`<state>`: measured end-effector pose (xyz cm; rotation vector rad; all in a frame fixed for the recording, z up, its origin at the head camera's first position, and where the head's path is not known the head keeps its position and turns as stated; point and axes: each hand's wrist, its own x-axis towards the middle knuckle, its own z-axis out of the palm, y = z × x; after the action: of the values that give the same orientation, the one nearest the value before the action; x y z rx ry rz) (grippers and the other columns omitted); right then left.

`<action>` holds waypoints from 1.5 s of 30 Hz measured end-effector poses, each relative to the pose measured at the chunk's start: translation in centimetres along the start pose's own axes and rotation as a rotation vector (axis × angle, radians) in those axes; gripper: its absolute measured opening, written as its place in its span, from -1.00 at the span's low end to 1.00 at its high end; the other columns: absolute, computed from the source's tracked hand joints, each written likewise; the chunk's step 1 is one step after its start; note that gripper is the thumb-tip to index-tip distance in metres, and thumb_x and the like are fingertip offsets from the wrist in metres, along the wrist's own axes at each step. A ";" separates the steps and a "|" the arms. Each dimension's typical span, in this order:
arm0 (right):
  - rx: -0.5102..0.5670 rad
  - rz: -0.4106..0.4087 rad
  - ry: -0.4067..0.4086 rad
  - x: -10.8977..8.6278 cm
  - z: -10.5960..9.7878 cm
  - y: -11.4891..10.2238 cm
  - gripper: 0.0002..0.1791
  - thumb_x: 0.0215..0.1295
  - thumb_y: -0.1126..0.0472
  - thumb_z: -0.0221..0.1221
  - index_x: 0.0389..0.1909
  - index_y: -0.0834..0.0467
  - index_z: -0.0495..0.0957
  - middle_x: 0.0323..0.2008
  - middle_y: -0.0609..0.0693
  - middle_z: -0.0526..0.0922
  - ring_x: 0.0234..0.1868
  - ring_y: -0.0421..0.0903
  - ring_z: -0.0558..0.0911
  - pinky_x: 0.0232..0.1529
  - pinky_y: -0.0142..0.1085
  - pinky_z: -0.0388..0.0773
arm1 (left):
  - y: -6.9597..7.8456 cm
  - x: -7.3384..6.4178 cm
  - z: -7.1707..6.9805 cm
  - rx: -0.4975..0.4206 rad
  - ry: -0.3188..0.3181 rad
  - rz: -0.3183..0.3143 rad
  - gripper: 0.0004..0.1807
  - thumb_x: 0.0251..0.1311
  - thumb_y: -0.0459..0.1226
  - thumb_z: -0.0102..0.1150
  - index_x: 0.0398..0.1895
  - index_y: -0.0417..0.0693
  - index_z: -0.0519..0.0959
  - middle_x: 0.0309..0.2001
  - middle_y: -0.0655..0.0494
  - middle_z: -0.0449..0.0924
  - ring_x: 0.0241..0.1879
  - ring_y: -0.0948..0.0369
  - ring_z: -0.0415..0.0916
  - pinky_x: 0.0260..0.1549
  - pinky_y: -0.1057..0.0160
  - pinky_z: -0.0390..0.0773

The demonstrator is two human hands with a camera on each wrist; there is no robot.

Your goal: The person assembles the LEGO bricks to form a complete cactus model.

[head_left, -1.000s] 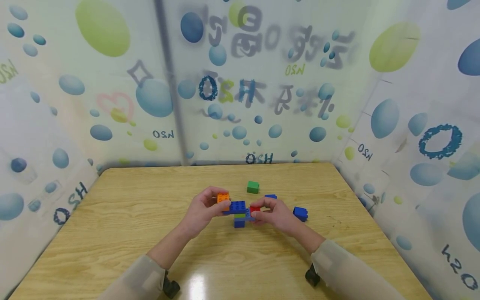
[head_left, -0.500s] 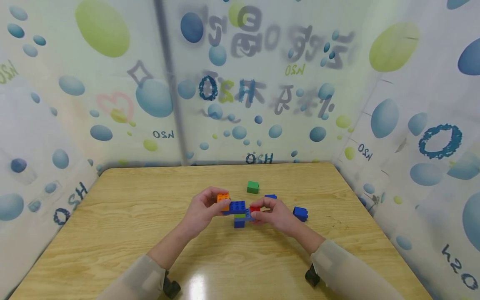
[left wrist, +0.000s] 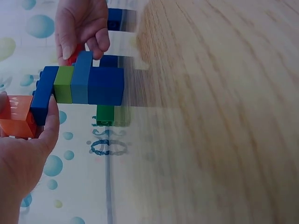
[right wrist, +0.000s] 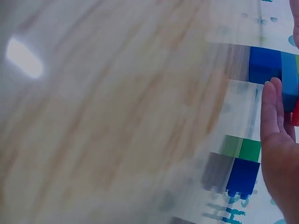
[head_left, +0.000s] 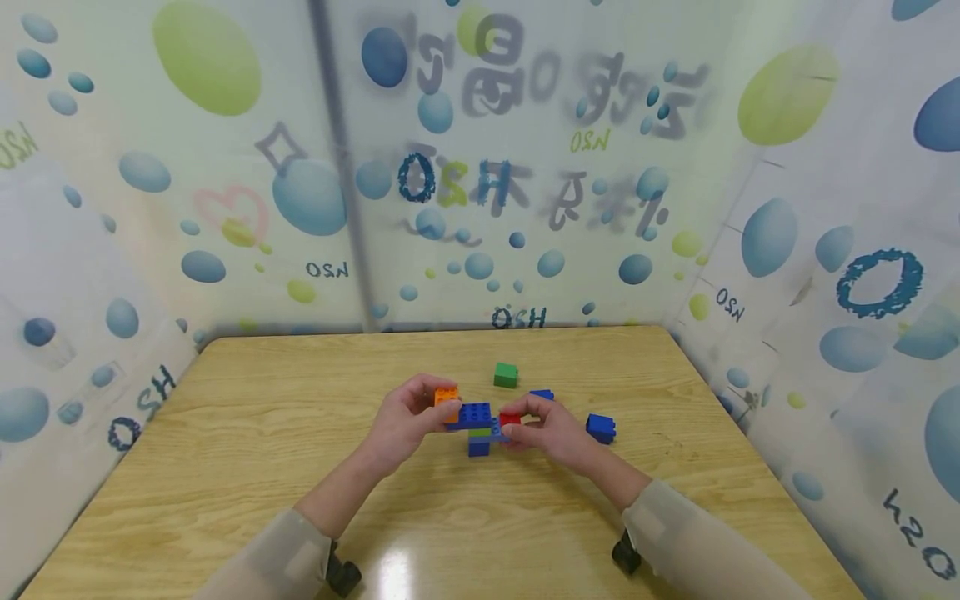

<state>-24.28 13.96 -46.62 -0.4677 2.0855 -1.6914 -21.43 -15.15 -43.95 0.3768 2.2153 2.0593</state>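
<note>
In the head view, my left hand pinches an orange brick between thumb and fingers. That brick sits at the left end of a long blue brick, which my thumb also touches. Underneath, in the left wrist view, come a lime green brick, a lighter blue brick and a dark blue brick at the bottom, seemingly standing on the table. My right hand pinches a red brick on the right end of the lighter blue one. Fingers partly cover the orange and red bricks.
Behind the stack a loose green brick lies on the wooden table. One blue brick lies right of my right hand; another blue brick is partly hidden behind it. A patterned sheet encloses the table's back and sides.
</note>
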 end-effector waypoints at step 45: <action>-0.552 0.044 0.159 -5.1 -11.8 2.0 -0.45 0.47 0.06 0.45 0.36 0.21 0.61 0.29 0.16 0.70 0.26 0.12 0.61 0.28 0.00 0.60 | 0.0 0.2 -0.3 -0.010 -0.013 -0.032 -0.57 0.47 -0.16 0.44 0.29 -0.10 0.63 0.08 -0.07 0.65 -0.02 0.04 0.64 -0.04 0.20 0.84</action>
<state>-25.92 26.84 -45.91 -0.4516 2.6585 -1.1397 -21.73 -15.38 -43.91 0.3509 2.1885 2.0453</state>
